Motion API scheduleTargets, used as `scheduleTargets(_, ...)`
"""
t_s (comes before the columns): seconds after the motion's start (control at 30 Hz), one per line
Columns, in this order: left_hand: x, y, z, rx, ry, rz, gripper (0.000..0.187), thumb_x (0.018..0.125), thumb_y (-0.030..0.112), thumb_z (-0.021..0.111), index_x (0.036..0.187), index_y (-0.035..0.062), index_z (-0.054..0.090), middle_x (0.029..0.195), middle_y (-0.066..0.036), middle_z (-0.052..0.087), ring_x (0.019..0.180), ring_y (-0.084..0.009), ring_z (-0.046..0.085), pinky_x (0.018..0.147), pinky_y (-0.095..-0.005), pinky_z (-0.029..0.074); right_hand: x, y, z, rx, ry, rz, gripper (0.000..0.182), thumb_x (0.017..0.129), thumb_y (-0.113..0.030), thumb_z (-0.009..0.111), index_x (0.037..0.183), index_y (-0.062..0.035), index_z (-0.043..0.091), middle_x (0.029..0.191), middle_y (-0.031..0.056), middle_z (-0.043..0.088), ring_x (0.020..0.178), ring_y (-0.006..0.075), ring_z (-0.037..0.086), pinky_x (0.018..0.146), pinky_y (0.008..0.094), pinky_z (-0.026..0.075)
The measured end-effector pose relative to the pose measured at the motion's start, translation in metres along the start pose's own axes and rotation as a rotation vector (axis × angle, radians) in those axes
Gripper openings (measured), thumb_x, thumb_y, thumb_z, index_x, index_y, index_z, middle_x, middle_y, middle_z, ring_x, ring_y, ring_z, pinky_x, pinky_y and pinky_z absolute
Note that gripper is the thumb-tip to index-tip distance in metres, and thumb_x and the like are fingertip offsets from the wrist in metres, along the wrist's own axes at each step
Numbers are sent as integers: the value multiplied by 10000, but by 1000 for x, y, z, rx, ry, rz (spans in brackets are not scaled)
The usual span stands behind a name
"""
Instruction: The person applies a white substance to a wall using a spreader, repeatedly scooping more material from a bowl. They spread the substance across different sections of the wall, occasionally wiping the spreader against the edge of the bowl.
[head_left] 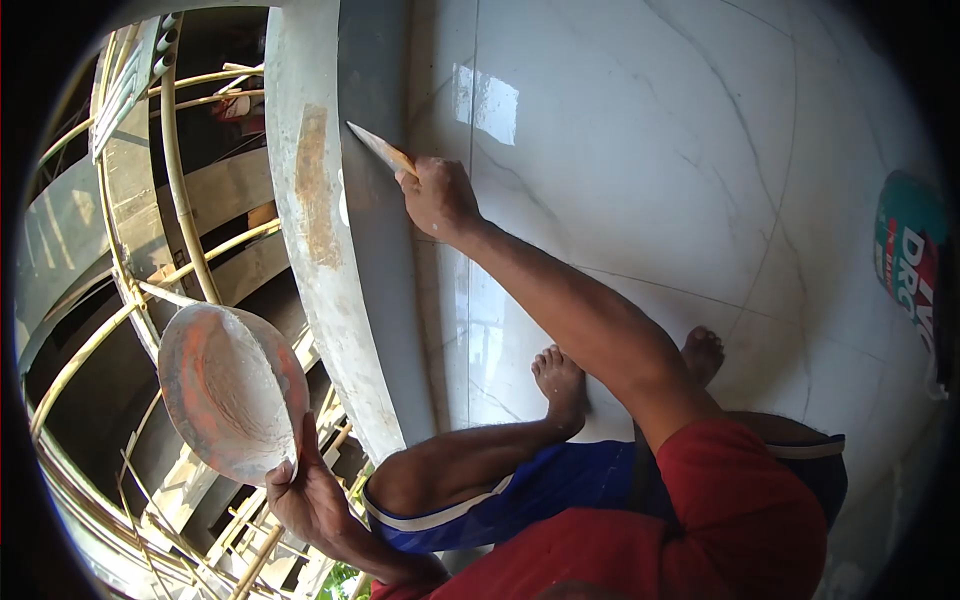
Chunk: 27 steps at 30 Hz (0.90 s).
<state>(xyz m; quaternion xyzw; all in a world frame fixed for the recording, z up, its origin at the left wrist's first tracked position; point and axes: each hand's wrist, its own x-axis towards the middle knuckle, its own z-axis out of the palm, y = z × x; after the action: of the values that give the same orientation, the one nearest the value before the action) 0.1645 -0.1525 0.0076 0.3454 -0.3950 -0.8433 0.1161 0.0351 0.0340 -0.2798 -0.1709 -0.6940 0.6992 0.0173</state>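
My right hand [442,200] is closed round a putty knife [378,148]. The knife's thin, pointed-looking blade reaches to the grey inner side of a low wall [372,230]; whether it touches is hard to tell. My left hand [318,500] grips the rim of a worn orange bowl [185,400], thumb over the edge, out beyond the wall's outer side. Whitish paste [245,375] coats the inside of the tilted bowl. On the pale wall top [370,340] runs a long brownish patch [318,190].
Glossy white marbled tiles [620,130] cover the floor, where my bare feet [560,385] rest. A green printed bag [910,240] lies at the far right. Outside the wall, bamboo poles [180,190] stand over a drop with concrete ledges.
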Motion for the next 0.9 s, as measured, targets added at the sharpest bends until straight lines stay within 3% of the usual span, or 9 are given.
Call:
scheduleTargets(0.07,-1,-4,4,14,-41,-38,890,662,-155,387,1490,-33,86,1504,-307,207,1403,-491,197,1151,-672,181,25,22,10,22,231,112,235,847,-154,585,973,28,663,898,265,663,894,436,640,783,469,508)
scheduleTargets(0.17,-3,-2,3,-7,14,-47,879,668,-150,391,1488,-35,93,1499,-309,217,1396,-497,212,1149,-667,201,71,25,14,-63,283,219,235,832,-162,600,953,31,659,923,263,667,915,425,642,797,458,507)
scheduleTargets(0.23,-6,-1,1,30,-16,-23,878,671,-147,394,1487,-36,89,1498,-309,220,1392,-498,220,1149,-663,206,85,11,14,0,176,336,191,829,-90,578,955,28,660,966,248,672,942,408,649,830,449,521)
scheduleTargets(0.37,-4,5,-6,61,-34,12,883,667,-141,401,1486,-41,88,1492,-307,234,1387,-499,234,1152,-653,217,75,-12,11,-27,177,243,203,833,-89,579,986,15,664,963,247,670,935,409,647,823,446,523)
scheduleTargets(0.47,-5,3,-5,76,-20,28,894,658,-138,404,1486,-44,81,1491,-305,239,1389,-497,232,1152,-653,217,49,-20,11,-56,219,53,224,841,-92,580,1030,-11,669,926,241,670,918,404,650,811,446,524)
scheduleTargets(0.53,-3,1,-3,32,-36,-17,896,660,-135,403,1488,-41,73,1493,-307,234,1390,-501,224,1151,-657,215,30,-21,10,9,87,-33,272,868,-141,592,1094,-3,656,968,239,676,920,384,653,806,407,511)
scheduleTargets(0.63,-3,-6,4,15,-62,-39,894,663,-133,402,1491,-36,81,1499,-306,225,1391,-508,213,1151,-661,206,7,-12,2,205,53,-58,312,880,-148,585,1159,-17,636,1005,230,679,948,377,654,834,394,508)
scheduleTargets(0.73,-7,-9,7,43,-80,-36,896,665,-132,402,1496,-28,83,1504,-305,214,1394,-511,203,1151,-662,199,38,2,-8,165,160,-10,319,880,-157,585,1161,-13,633,1018,227,682,961,372,656,850,382,506)
scheduleTargets(0.9,-9,-7,5,57,-54,-2,902,666,-133,406,1501,-9,89,1509,-302,207,1395,-509,204,1151,-663,197,102,-19,-8,11,356,18,265,880,-146,557,1079,9,640,959,239,678,933,404,648,826,452,508)
